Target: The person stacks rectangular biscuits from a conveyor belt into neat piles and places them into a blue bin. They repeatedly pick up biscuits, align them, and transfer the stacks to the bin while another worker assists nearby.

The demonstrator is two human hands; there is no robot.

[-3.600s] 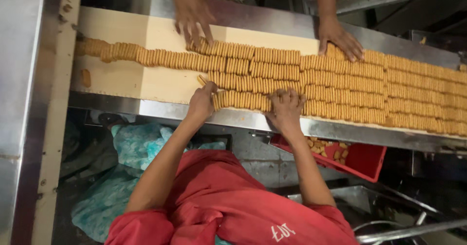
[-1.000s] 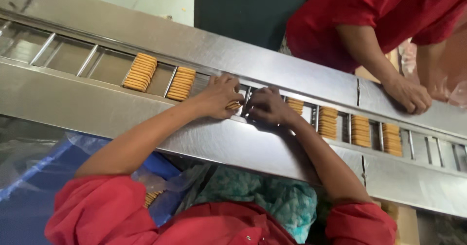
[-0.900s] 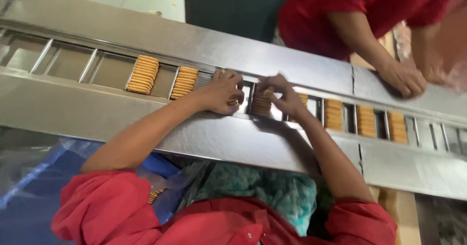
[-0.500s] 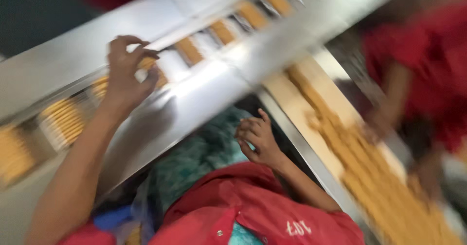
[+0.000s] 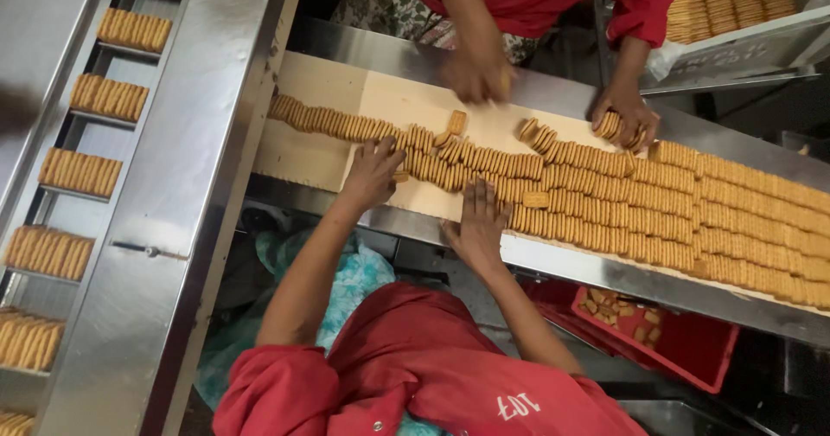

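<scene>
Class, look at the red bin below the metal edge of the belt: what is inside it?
The red bin holds a few loose biscuits scattered on its floor. Its upper part is hidden under the metal edge of the belt, so anything there cannot be seen.

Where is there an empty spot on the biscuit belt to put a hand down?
The belt is bare at its left end, below the thin single row of biscuits and left of the left hand. Another bare strip runs along the far edge, above that row. To the right of the right hand, the packed biscuit rows cover the belt fully.
</scene>
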